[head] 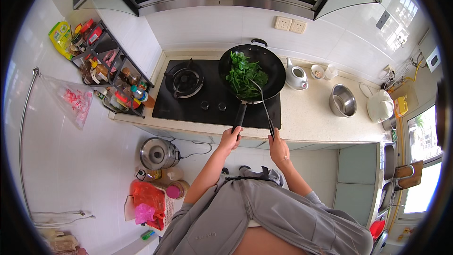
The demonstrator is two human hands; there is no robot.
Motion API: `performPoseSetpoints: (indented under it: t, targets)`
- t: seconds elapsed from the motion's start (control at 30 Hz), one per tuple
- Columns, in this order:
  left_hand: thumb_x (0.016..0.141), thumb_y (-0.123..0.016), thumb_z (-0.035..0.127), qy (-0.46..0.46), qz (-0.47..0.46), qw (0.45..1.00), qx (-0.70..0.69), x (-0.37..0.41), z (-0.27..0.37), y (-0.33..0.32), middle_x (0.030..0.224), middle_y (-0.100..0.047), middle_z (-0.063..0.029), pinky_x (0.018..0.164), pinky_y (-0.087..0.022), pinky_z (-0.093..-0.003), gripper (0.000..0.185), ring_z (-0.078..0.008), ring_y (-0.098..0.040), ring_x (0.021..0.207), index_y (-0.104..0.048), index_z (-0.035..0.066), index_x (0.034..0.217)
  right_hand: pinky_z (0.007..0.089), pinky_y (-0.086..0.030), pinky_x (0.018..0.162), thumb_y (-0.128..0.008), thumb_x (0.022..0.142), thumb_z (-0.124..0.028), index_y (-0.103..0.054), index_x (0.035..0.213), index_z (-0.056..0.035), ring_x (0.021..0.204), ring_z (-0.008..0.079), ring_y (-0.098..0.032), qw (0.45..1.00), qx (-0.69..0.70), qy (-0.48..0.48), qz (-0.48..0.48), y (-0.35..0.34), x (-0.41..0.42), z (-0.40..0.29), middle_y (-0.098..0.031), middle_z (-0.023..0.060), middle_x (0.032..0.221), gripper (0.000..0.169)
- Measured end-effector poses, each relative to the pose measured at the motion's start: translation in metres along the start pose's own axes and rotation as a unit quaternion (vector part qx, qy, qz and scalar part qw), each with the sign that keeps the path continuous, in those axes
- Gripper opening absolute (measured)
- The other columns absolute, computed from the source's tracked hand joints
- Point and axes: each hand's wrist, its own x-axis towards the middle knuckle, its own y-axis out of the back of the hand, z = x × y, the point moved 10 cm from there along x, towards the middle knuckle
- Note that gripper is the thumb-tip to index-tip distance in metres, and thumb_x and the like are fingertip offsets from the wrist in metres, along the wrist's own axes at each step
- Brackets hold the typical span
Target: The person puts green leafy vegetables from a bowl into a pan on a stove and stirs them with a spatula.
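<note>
A black wok (276, 78) stands over the right side of a black gas hob (177, 108). Leafy greens (244, 74) lie heaped in its left and middle part. My left hand (230, 139) is closed around the end of the wok's long black handle (240, 115). In my right hand (279, 147) is the dark grip of a metal spatula or ladle (263, 104). Its shaft slants up over the wok's near rim, and its head is hidden among the leaves. The burner under the wok is covered from view.
Left of the hob, a black rack (120, 49) holds bottles and jars. To the right stand a white teapot (296, 76), small cups (317, 72), a steel bowl (342, 101) and a white electric kettle (379, 106). A range hood (226, 1) overhangs the hob. A steel pot (157, 153) sits below the counter.
</note>
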Motion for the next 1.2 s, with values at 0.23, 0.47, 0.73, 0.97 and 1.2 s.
performPoseSetpoints:
  t: [0.23, 0.47, 0.73, 0.97, 1.2]
  targets:
    - [0.091, -0.052, 0.035, 0.013, -0.014, 1.000, -0.007, -0.001, -0.003, 0.001, 0.066, -0.045, 0.0018, 0.036, -0.017, -0.0196, 0.033, -0.0023, -0.028, 0.041, -0.054, 0.005, 0.106, 0.0536, -0.045, 0.067, -0.050, 0.087, -0.019, -0.041, 0.105, -0.0040, 0.076, 0.0460, -0.058, 0.998, 0.024, -0.047, -0.024, -0.011, -0.008, 0.019, -0.060, 0.0276, 0.079, 0.025]
    - [0.091, -0.052, 0.035, 0.019, -0.016, 1.000, -0.011, -0.001, -0.005, 0.002, 0.066, -0.045, 0.0015, 0.036, -0.018, -0.0194, 0.033, -0.0023, -0.028, 0.041, -0.055, 0.005, 0.106, 0.0542, -0.044, 0.068, -0.052, 0.081, -0.012, -0.038, 0.101, -0.0006, 0.076, 0.0474, -0.057, 0.999, 0.028, -0.033, 0.015, -0.028, -0.005, 0.022, -0.058, 0.0296, 0.080, 0.027]
    - [0.091, -0.053, 0.035, 0.009, -0.014, 1.000, -0.026, 0.002, -0.008, 0.006, 0.067, -0.045, 0.0012, 0.036, -0.018, -0.0193, 0.033, -0.0025, -0.029, 0.042, -0.054, 0.005, 0.105, 0.0487, -0.046, 0.056, -0.056, 0.078, -0.019, -0.047, 0.086, -0.0042, 0.063, 0.0393, -0.059, 0.990, -0.097, 0.000, 0.102, 0.072, 0.005, -0.018, -0.060, 0.0203, 0.066, 0.019]
    - [0.090, -0.053, 0.036, 0.009, -0.006, 1.000, -0.014, 0.004, -0.006, 0.003, 0.067, -0.045, 0.0009, 0.036, -0.018, -0.0199, 0.033, -0.0030, -0.030, 0.042, -0.054, 0.005, 0.104, 0.0441, -0.047, 0.058, -0.055, 0.080, -0.016, -0.054, 0.089, -0.0033, 0.065, 0.0333, -0.061, 0.976, -0.173, 0.123, 0.057, 0.111, 0.032, -0.075, -0.062, 0.0161, 0.069, 0.016]
    - [0.090, -0.054, 0.035, -0.005, 0.014, 1.000, 0.005, 0.003, -0.004, 0.004, 0.065, -0.046, 0.0001, 0.034, -0.019, -0.0218, 0.032, -0.0042, -0.031, 0.039, -0.055, 0.004, 0.099, 0.0433, -0.049, 0.061, -0.052, 0.083, -0.016, -0.054, 0.096, -0.0065, 0.072, 0.0330, -0.063, 0.981, -0.162, 0.061, 0.090, 0.070, 0.120, -0.075, -0.063, 0.0160, 0.073, 0.016]
